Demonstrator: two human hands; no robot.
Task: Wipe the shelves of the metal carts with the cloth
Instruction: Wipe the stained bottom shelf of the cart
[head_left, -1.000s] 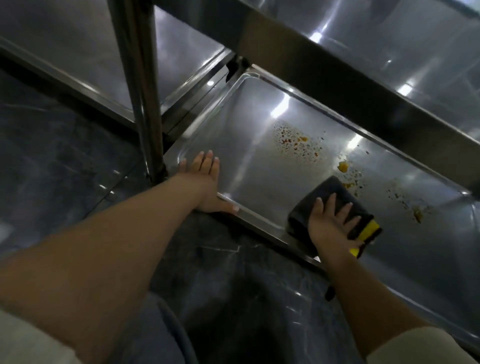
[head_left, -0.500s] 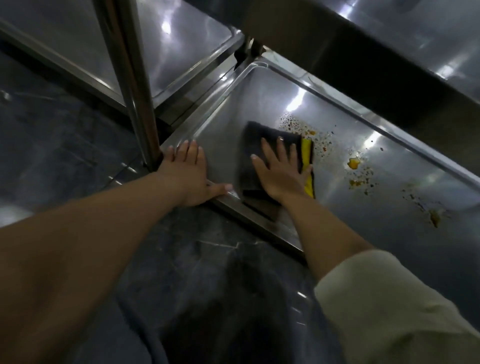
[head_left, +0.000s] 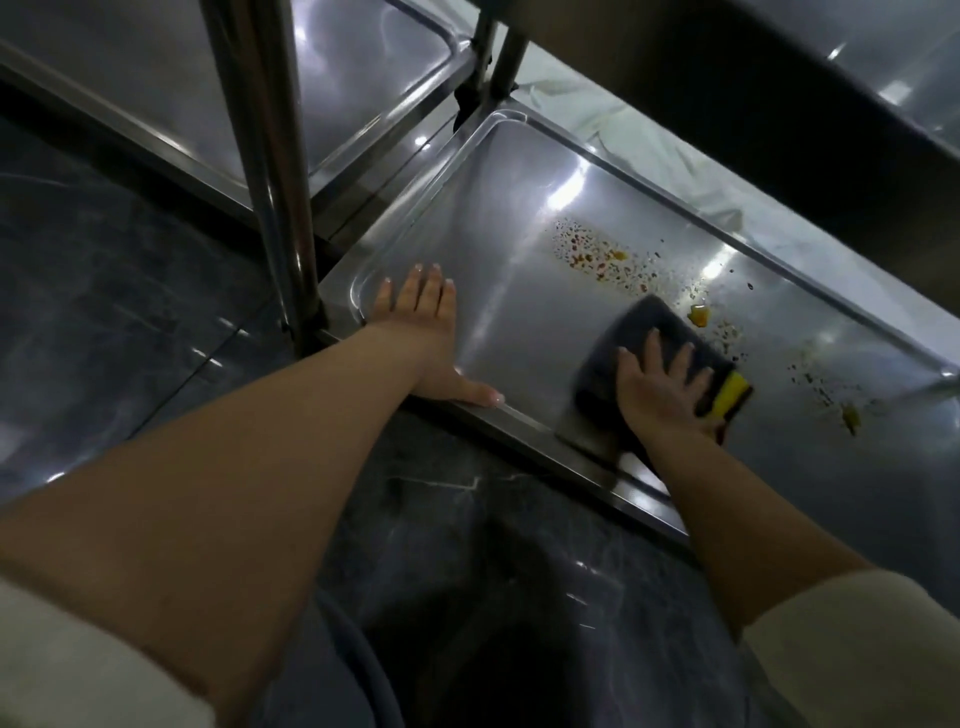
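Cloth: dark grey, folded, yellow edge at its right corner, blurred. Lies on the lower shelf near the front rim. Right hand presses flat on it, fingers spread and straight. Left hand rests flat at the shelf's front-left corner, fingers extended, thumb along the rim. Orange-brown stains beyond the cloth; bare steel between the 2 hands. Upright post just left. No legible writing.
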